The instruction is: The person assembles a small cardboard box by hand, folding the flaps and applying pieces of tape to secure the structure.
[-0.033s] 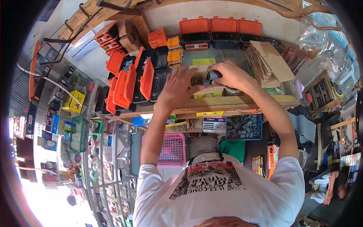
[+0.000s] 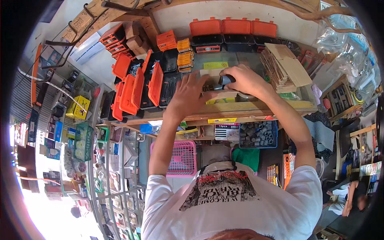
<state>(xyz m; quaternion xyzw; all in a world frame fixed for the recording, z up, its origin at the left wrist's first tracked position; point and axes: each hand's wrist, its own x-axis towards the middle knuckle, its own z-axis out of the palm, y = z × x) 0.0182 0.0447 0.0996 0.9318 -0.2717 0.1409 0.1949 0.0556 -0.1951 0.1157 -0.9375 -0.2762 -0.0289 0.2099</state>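
1. Cluttered shop interior, seen from overhead: a long wooden counter [image 2: 256, 107] with a worn, pale top runs across the middle, with shelving of small packaged goods to the left.
2. Left hand [image 2: 188, 94]: fingers spread and flat, pressing on a small tan cardboard box [image 2: 211, 80] that lies on the counter. Nothing is clasped in it.
3. Right hand [image 2: 245, 80]: curled over a small dark object with a blue part [image 2: 225, 80], gripping it at the box's right end. What the object is cannot be made out.
4. Left of the box: black hard-plastic cases with hinged orange lids [image 2: 140, 86], several standing open, rectangular and glossy.
5. Behind the box: a row of closed orange-and-black plastic cases [image 2: 233, 34] against the wall.
6. Right of the hands: a stack of flattened brown cardboard sheets [image 2: 284, 66], edges ragged.
7. Below the counter: a pink plastic mesh basket [image 2: 183, 158] and a blue crate of grey cylindrical fittings [image 2: 258, 135].
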